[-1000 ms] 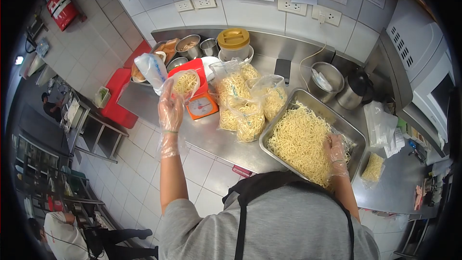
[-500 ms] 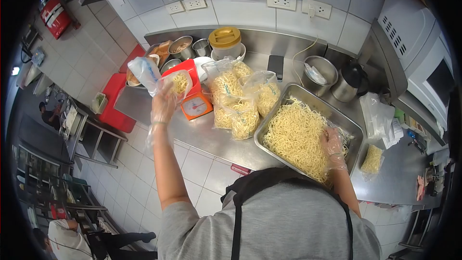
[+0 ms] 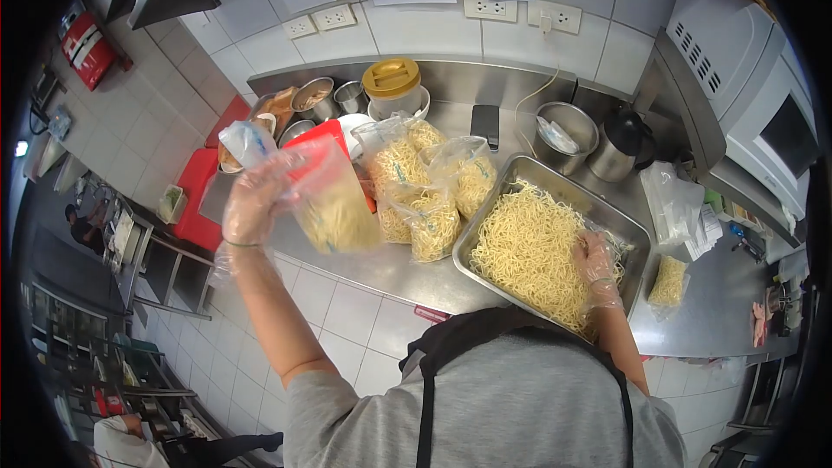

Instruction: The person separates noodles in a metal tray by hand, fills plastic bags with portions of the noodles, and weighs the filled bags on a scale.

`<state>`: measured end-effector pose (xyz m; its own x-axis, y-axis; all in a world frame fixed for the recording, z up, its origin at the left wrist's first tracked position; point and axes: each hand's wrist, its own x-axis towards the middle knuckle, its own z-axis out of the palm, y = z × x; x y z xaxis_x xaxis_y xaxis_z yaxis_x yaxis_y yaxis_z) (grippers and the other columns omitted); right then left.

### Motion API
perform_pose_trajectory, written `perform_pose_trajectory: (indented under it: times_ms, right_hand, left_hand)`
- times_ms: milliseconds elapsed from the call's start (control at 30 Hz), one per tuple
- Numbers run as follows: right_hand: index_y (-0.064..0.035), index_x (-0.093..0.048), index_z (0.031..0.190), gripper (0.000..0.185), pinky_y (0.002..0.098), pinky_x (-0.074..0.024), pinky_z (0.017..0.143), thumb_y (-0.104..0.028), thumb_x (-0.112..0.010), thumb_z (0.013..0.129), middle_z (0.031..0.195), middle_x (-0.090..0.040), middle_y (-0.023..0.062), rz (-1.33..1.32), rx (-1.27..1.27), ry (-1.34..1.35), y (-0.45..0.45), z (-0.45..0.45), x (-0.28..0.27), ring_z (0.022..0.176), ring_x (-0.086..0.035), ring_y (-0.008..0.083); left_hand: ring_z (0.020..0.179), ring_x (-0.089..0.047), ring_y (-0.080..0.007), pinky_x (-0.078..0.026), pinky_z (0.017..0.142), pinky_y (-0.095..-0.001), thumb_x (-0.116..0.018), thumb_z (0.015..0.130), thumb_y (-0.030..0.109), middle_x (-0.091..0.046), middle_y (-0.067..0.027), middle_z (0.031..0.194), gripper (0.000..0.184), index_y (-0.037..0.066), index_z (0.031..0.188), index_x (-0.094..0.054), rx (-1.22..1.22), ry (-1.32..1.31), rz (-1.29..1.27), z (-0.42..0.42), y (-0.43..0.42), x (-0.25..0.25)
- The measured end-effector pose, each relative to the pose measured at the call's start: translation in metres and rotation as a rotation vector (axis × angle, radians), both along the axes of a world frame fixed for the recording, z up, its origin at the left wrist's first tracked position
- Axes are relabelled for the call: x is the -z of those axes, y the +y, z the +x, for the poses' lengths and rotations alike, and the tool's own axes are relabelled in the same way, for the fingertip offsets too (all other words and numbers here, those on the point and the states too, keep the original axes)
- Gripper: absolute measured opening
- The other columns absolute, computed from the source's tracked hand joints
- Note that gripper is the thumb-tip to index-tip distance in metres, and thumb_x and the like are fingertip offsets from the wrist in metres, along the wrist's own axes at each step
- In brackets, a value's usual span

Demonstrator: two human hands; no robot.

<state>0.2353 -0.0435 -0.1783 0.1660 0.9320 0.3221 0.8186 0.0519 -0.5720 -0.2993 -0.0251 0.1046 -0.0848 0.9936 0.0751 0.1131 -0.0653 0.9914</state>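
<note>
My left hand (image 3: 251, 208), in a clear plastic glove, grips the top of a clear bag of noodles (image 3: 336, 215), which hangs blurred in front of the red tray (image 3: 322, 144). The bag hides most of the orange scale. In the metal pan (image 3: 640, 247), my gloved right hand (image 3: 596, 267) rests on the loose noodles (image 3: 530, 247) at the pan's right side, fingers curled down; whether it holds any strands is hidden. Several filled noodle bags (image 3: 433, 224) stand between the held bag and the pan.
A jar with a yellow lid (image 3: 392, 78), metal bowls (image 3: 314, 100) and a phone (image 3: 485, 126) are along the back. A metal pot (image 3: 568, 134) and a jug (image 3: 614, 156) stand behind the pan. One noodle bag (image 3: 667, 283) lies at right. People (image 3: 130, 442) are at far left.
My left hand has lifted the noodle bag from the red tray on the scale and drawn it toward me. My right hand has stayed in the pan. The camera view has shifted slightly.
</note>
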Motion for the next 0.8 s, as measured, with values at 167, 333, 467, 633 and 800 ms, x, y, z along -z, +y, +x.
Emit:
perform_pose_trajectory:
  times_ms: [167,333,467,633,800]
  right_hand:
    - [-0.0082,-0.064,0.102,0.023,0.0423,-0.0480,0.073,-0.013,-0.064,0.079,0.092,-0.058,0.0155,0.008,-0.008,-0.055,0.001,-0.001,-0.003,0.082,-0.060,0.0337]
    - [-0.0079,-0.064,0.103,0.023,0.0413,-0.0473,0.072,-0.013,-0.063,0.081,0.093,-0.057,0.0153,0.000,-0.019,-0.063,0.000,-0.002,-0.002,0.081,-0.059,0.0326]
    - [-0.0081,-0.064,0.101,0.022,0.0459,-0.0477,0.074,-0.014,-0.063,0.080,0.094,-0.059,0.0178,-0.002,0.012,-0.014,0.001,-0.002,0.000,0.085,-0.059,0.0369]
    - [-0.0082,-0.063,0.102,0.022,0.0496,-0.0477,0.075,-0.015,-0.063,0.081,0.095,-0.059,0.0196,-0.009,0.016,-0.031,-0.003,-0.008,-0.010,0.086,-0.059,0.0404]
    - [-0.0087,-0.061,0.103,0.022,0.0517,-0.0475,0.075,-0.016,-0.062,0.083,0.100,-0.057,0.0191,-0.054,0.047,-0.162,-0.001,-0.012,-0.013,0.087,-0.059,0.0417]
  left_hand:
    - [0.086,-0.065,-0.0105,-0.056,0.068,-0.0262,-0.062,0.082,0.007,-0.069,-0.0038,0.099,0.030,0.002,0.111,-0.065,0.067,0.147,-0.228,0.020,0.031,0.080]
    - [0.100,-0.063,-0.0254,-0.054,0.078,-0.0351,-0.055,0.084,-0.003,-0.063,-0.0128,0.109,0.035,0.004,0.117,-0.062,0.167,0.689,0.110,0.036,0.081,0.191]
    - [0.120,-0.051,-0.0362,-0.050,0.090,-0.0403,-0.054,0.082,-0.007,-0.045,-0.0236,0.135,0.051,0.006,0.131,-0.053,-0.130,0.797,0.717,0.064,0.022,0.197]
    - [0.132,-0.038,-0.0416,-0.036,0.104,-0.0505,-0.061,0.083,0.007,-0.038,-0.0245,0.142,0.060,0.011,0.140,-0.046,-0.495,0.577,0.717,0.069,-0.014,0.255]
    - [0.141,-0.023,-0.0386,-0.018,0.111,-0.0573,-0.059,0.084,0.031,-0.029,-0.0152,0.153,0.063,0.014,0.143,-0.044,-0.419,1.204,0.193,0.105,0.020,0.255]
